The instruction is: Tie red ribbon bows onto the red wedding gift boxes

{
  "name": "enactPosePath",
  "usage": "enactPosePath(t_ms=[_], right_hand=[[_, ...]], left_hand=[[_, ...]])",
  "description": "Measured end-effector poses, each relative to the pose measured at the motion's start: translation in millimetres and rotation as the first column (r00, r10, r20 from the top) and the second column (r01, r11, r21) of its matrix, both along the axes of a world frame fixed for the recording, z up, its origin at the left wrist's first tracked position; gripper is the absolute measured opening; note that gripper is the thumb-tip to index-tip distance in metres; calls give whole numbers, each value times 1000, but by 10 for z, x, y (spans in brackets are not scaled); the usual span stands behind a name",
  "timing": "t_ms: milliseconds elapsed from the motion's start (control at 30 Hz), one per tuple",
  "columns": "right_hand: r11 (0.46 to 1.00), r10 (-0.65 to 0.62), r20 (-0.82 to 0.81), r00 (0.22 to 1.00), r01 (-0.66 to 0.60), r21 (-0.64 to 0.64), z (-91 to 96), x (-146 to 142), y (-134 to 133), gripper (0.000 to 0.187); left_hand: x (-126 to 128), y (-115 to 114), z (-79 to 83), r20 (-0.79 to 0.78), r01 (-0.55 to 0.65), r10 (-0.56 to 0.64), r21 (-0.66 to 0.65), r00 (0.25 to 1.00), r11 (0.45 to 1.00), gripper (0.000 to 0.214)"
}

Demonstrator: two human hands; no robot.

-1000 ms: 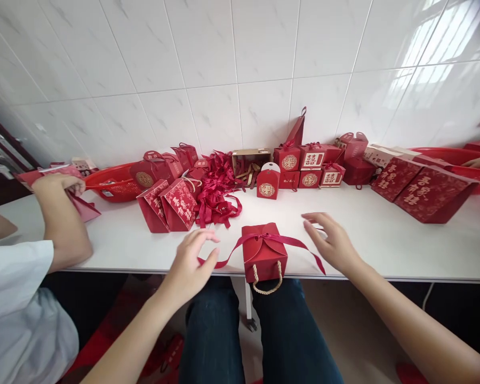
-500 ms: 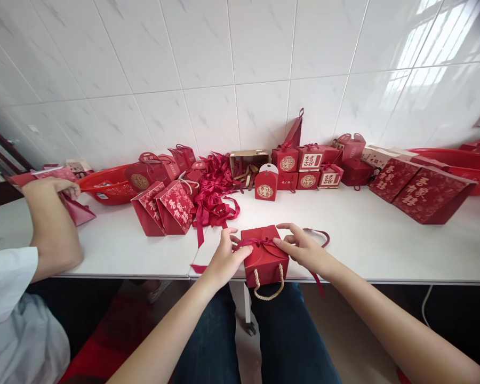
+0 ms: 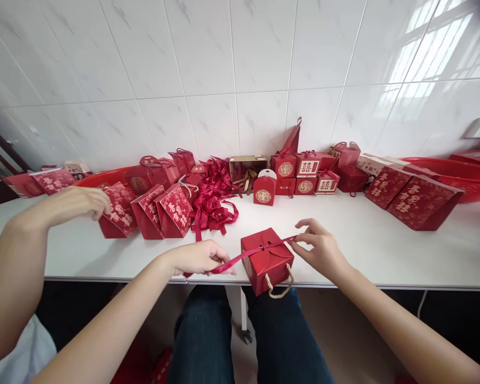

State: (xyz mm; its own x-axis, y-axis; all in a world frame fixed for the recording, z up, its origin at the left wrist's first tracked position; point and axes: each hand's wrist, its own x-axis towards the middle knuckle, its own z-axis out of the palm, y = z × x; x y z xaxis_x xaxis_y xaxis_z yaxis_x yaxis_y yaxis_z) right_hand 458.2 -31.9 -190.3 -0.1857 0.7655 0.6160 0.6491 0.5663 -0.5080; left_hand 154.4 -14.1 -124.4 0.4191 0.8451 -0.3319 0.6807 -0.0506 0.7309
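A red gift box (image 3: 266, 261) with petal-folded top flaps and a twisted cream rope handle (image 3: 280, 290) sits at the table's front edge, slightly turned. Across its top runs a dark red ribbon (image 3: 242, 257), pulled taut between both hands. To the left of the box, my left hand (image 3: 203, 257) is closed on one end of the ribbon. My right hand (image 3: 314, 242) pinches the other stretch of it just right of the box, with thumb and fingertips together. Neither hand touches the box itself.
A heap of loose red ribbons (image 3: 214, 200) lies behind. Finished red boxes (image 3: 284, 166) are stacked along the wall, with larger bags (image 3: 422, 202) at right. At left, another person's hand (image 3: 84, 201) touches a red bag (image 3: 120, 210). Red baskets (image 3: 470, 178) stand at the sides.
My hands have left the box's top and moved apart, drawing the ribbon straight; the box has turned a little. The other person has set a bag beside the two on the left.
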Motion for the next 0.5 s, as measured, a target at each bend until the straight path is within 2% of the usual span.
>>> enactPosePath(t_ms=[67,133,200,267,333,400,433,500], right_hand=[[992,-96,-111,989,104,71,-15,-90,37,31],[986,-140,-253,957,159,55,3,-182,63,32],[991,-126,-366,922,134,-5,56,-259,55,33],[997,-65,-421,905,38,-72,133,-318,13,35],[988,1,-422,906,-67,-142,211,-367,-47,35],[968,46,-396,917,-139,-208,274,-414,-103,33],[959,64,-382,922,-163,-233,297,-438,-124,32],[943,93,-364,927,-200,-267,325,-486,-148,30]], left_hand=[[76,-49,79,122,185,-164,-186,979,965,25],[203,-130,108,321,243,-163,-228,933,943,32],[343,-215,88,468,177,-61,-208,882,962,37],[465,-281,37,528,42,53,-167,848,985,40],[555,-319,-29,531,-104,123,-67,838,992,39],[617,-337,-96,486,-205,123,121,865,971,33],[641,-343,-125,441,-229,102,243,892,943,30],[685,-357,-171,311,-217,64,486,948,847,28]])
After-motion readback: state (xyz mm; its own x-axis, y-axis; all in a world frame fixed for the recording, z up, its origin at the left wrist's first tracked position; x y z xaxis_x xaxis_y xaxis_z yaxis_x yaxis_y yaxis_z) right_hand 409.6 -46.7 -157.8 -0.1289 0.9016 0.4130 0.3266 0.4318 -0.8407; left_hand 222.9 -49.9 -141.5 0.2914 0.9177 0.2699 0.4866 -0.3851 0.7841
